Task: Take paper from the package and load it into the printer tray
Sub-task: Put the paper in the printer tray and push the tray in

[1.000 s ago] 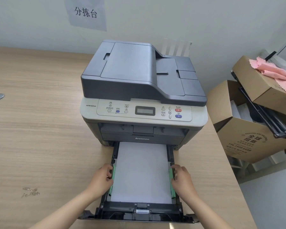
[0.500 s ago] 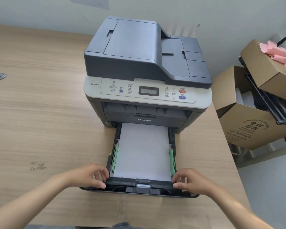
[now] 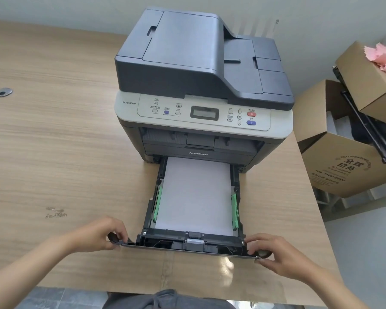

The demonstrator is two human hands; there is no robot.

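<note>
A dark grey and light grey printer [image 3: 201, 85] stands on the wooden table. Its black paper tray [image 3: 194, 243] is pulled out toward me, and a stack of white paper [image 3: 195, 195] lies flat in it between two green side guides. My left hand [image 3: 100, 234] pinches the left end of the tray's front panel. My right hand [image 3: 274, 253] grips the right end of that panel. No paper package is in view.
The wooden table [image 3: 54, 141] stretches left, with a metal cable grommet [image 3: 3, 92] and a scuff mark. Right of the table stand open cardboard boxes [image 3: 343, 166], one holding pink cloth [image 3: 383, 58]. A white wall is behind the printer.
My hands left the green side guides, moved back to the tray's front corners and now hold the front panel. The camera has tilted down.
</note>
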